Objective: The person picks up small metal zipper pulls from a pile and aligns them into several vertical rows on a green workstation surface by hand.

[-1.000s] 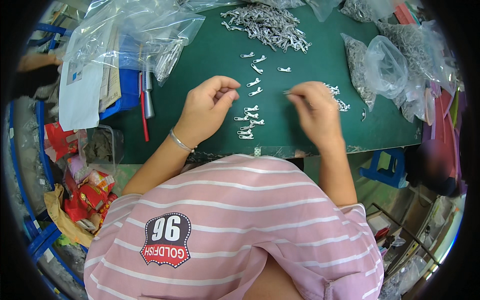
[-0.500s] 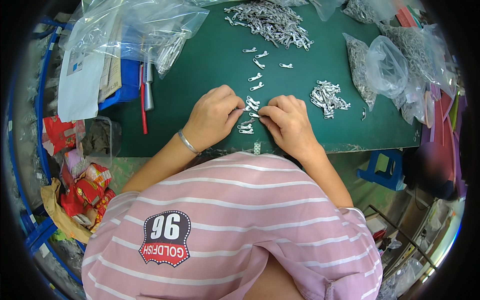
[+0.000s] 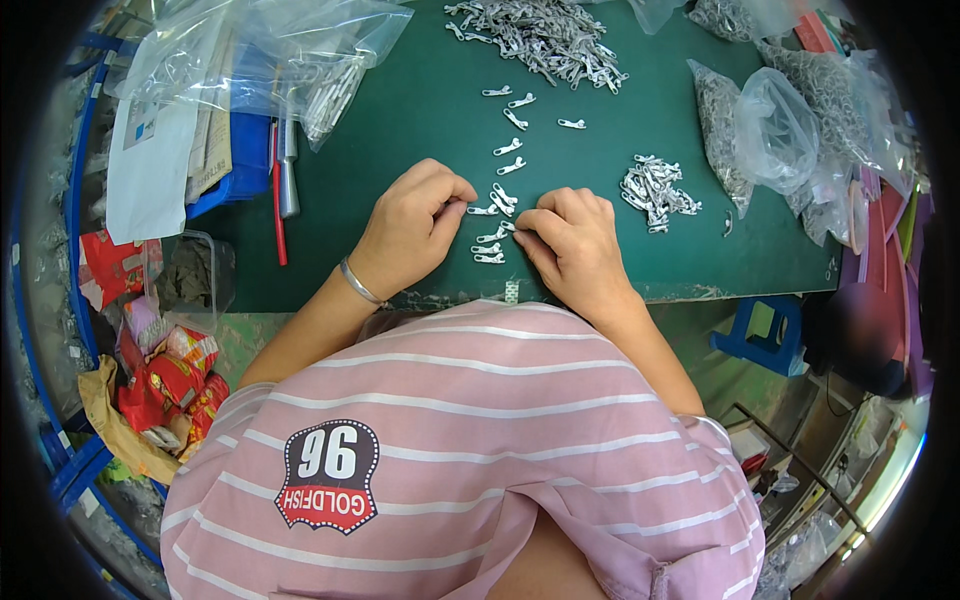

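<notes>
Silver zipper sliders lie in a loose column on the green tabletop between my hands. My left hand [image 3: 412, 222], a metal bangle on its wrist, is just left of the column. Its thumb and index finger are slightly apart and hold nothing; a zipper slider [image 3: 482, 210] lies just off their tips. My right hand [image 3: 572, 242] pinches another zipper slider [image 3: 508, 227] between thumb and fingertips at the column's right side. Two crossed sliders [image 3: 502, 199] lie just above, and several more sliders [image 3: 488, 250] lie below, toward the table edge.
A large heap of sliders [image 3: 545, 40] lies at the back, with a smaller pile [image 3: 655, 192] to the right. Filled clear bags [image 3: 722, 135] stand at the far right. Papers, a blue bin [image 3: 250, 160] and a red pen [image 3: 278, 215] are at left. A blue stool [image 3: 762, 335] stands below.
My left hand has drawn back a little to the left, letting go of a zipper slider that now lies by its fingertips. My right hand stays nearly in place, pinching its slider.
</notes>
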The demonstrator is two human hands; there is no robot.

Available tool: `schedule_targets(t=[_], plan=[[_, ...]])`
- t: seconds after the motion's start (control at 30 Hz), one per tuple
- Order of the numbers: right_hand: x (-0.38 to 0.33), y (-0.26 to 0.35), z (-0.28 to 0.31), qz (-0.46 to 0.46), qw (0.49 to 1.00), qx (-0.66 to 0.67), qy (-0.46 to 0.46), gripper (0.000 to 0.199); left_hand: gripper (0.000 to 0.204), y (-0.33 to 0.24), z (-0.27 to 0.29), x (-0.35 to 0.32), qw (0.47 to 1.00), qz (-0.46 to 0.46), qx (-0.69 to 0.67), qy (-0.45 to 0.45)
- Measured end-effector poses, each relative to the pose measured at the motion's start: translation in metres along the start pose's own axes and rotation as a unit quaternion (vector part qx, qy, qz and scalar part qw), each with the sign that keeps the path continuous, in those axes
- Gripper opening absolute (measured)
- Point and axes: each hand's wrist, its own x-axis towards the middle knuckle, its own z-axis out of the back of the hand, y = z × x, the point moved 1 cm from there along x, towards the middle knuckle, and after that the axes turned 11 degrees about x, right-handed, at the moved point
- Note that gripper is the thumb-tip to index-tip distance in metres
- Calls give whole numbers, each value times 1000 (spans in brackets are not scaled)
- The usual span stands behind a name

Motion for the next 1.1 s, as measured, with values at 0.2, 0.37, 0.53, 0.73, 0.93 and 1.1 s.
schedule_targets(t=[0.2, 0.37, 0.53, 0.73, 0.93, 1.1], plan=[[-6, -3, 6, 14, 1000, -9, 4, 14, 11, 2, 3, -2, 1000, 12, -16, 2], [-15, -7, 14, -6, 999, 33, -11, 15, 12, 2, 4, -3, 999, 22, -17, 16], [-12, -1, 8, 7, 1000, 3, -17, 16, 14, -5, -2, 1, 997, -38, 69, 5], [-7, 3, 2, 40, 999, 3, -20, 15, 14, -3, -2, 0, 996, -43, 76, 3], [-2, 2, -20, 67, 997, -3, -30, 17, 14, -3, -4, 2, 994, -78, 77, 21], [-9, -2, -2, 42, 997, 0, -63, 17, 14, -5, 4, -3, 999, -23, 21, 12]])
